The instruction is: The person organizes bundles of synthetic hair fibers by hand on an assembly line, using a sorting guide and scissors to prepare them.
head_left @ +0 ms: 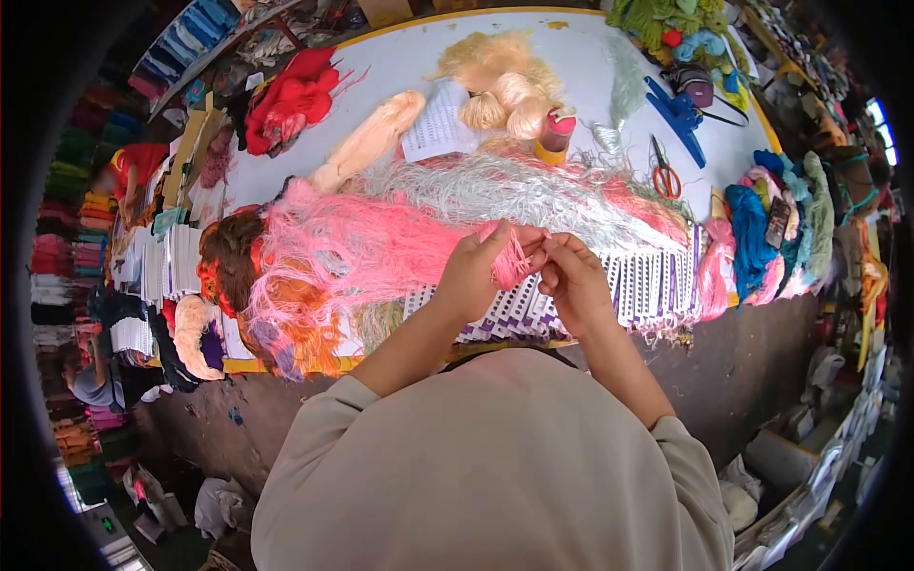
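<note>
Over the near edge of the table, my left hand is closed around the end of a bundle of pink thread, which trails off to the left in a loose, tangled mass. My right hand is close beside it, thumb and fingertips pinched together near the pink strands. Whatever lies between those fingertips is too fine to make out. Under both hands runs a row of white cards with punched holes, with silvery-white thread spread out behind them.
Red-handled scissors and a blue plastic tool lie at the right. A capped bottle, a printed sheet, cream skeins and red yarn are farther back. Blue skeins hang at the right edge. People work at far left.
</note>
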Available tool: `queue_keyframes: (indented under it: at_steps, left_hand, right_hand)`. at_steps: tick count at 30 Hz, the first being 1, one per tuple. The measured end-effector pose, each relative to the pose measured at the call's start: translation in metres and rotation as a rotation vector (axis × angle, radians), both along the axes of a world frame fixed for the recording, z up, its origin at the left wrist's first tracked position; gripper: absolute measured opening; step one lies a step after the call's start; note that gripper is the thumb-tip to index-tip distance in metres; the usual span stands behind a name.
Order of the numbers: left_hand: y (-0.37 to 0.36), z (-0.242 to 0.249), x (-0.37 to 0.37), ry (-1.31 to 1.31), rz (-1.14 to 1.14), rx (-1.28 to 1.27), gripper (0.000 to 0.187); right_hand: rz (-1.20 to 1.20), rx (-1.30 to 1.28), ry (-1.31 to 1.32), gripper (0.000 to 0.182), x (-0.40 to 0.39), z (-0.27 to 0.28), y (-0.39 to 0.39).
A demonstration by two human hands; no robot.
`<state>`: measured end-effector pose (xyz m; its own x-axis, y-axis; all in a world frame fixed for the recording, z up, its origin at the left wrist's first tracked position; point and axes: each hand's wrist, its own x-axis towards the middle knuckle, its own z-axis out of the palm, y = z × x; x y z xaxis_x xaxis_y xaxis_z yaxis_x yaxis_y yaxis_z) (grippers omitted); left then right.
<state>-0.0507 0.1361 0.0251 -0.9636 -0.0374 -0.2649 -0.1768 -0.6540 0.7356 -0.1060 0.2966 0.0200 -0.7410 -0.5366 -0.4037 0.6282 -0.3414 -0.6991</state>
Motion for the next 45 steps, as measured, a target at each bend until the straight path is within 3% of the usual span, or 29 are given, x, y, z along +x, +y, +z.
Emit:
queue_keyframes:
  at_steps: [1, 5, 7, 14, 23, 26, 28, 29, 32, 34, 35, 37, 41, 43, 45]
  left_hand:
    - [0.000, 0.002, 0.001, 0.009, -0.016, 0.099, 0.040]
    - [0.004, 0.008, 0.003, -0.003, -0.028, 0.052, 0.040]
    - [0.005, 0.008, 0.004, 0.039, -0.110, -0.120, 0.040]
    - [0.006, 0.002, 0.002, 0.060, -0.052, -0.044, 0.038]
    - [0.009, 0.000, 0.004, 0.046, 0.011, -0.155, 0.038]
    - [0.003, -0.004, 0.002, 0.028, -0.014, -0.062, 0.042]
    - [0.002, -0.002, 0.000, 0.096, -0.092, 0.190, 0.044]
    - [0.003, 0.001, 0.000, 0.096, -0.093, 0.190, 0.044]
    - [0.007, 0.009, 0.002, 0.044, -0.099, 0.132, 0.047]
    - [0.008, 0.009, 0.003, 0.088, -0.162, -0.257, 0.046]
    - [0.007, 0.010, 0.004, 0.089, -0.164, -0.257, 0.046]
    - [0.004, 0.012, 0.005, 0.294, -0.144, -0.597, 0.042]
    - [0.006, -0.005, 0.002, 0.253, -0.055, -0.448, 0.032]
    - [0.008, 0.002, 0.004, 0.066, -0.011, 0.003, 0.030]
    - [0.004, -0.001, 0.006, 0.052, -0.030, -0.118, 0.031]
  right_hand:
    - [0.000, 0.000, 0.000, 0.013, 0.001, 0.000, 0.001]
    - [0.109, 0.239, 0.213, 0.007, 0.010, 0.004, -0.003]
    - [0.135, 0.317, 0.298, 0.006, 0.013, 0.004, -0.003]
    - [0.060, 0.219, 0.228, 0.007, 0.013, 0.003, 0.001]
    - [0.046, 0.006, 0.013, 0.011, 0.007, 0.004, 0.004]
    - [0.015, -0.029, -0.028, 0.013, 0.005, 0.005, 0.003]
    - [0.012, -0.014, -0.006, 0.014, 0.005, 0.004, 0.004]
    - [0.018, 0.045, 0.035, 0.013, 0.006, 0.005, 0.003]
    - [0.050, 0.166, 0.144, 0.011, 0.008, 0.005, -0.001]
    - [0.073, 0.228, 0.211, 0.010, 0.010, 0.002, -0.002]
    - [0.071, 0.211, 0.228, 0.010, 0.009, -0.001, -0.001]
    - [0.070, 0.194, 0.246, 0.010, 0.009, -0.002, -0.001]
    - [0.023, 0.148, 0.163, 0.010, 0.012, 0.002, -0.003]
    - [0.004, 0.118, 0.140, 0.012, 0.013, 0.004, -0.003]
    - [0.031, 0.060, 0.134, 0.010, 0.015, 0.009, -0.004]
